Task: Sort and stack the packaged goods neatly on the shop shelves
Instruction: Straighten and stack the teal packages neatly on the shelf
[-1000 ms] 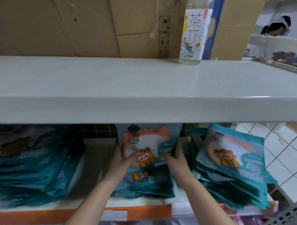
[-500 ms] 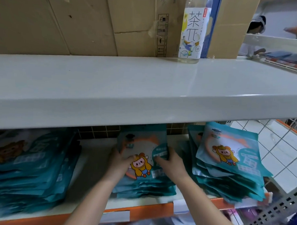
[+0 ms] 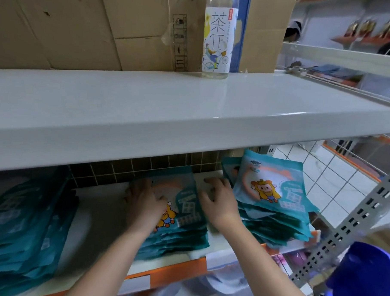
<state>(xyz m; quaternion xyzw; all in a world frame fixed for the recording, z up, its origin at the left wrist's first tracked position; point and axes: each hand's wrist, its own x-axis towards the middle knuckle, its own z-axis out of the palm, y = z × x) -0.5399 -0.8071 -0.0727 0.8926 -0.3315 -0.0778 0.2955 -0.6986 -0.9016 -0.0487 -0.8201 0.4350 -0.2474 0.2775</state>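
Head view: the middle stack (image 3: 181, 227) of teal packets sits on the lower shelf (image 3: 101, 213), between a bigger left stack (image 3: 27, 219) and a slumped right stack (image 3: 274, 209); its long axis runs front to back, from the orange shelf edge toward the tiled wall, and the top packet lies a little skewed; the left hand (image 3: 146, 201) rests flat on the top packet's left half, fingers fairly straight and spread, pointing toward the wall; the right hand (image 3: 220, 202) lies along the stack's right edge, in the gap just beside the right stack, fingers stretched forward and a little apart, thumb on the top packet; neither hand pinches anything as far as the blur lets me tell; so the stack lies directly between the two palms, each hand equally near, and squaring it probably calls for an inward squeeze from both sides, then a push back toward the wall; the right stack leans close enough that the right hand may nudge it; above, a bottle (image 3: 217, 37) stands on the upper shelf (image 3: 146, 110) before cardboard boxes (image 3: 83, 26).
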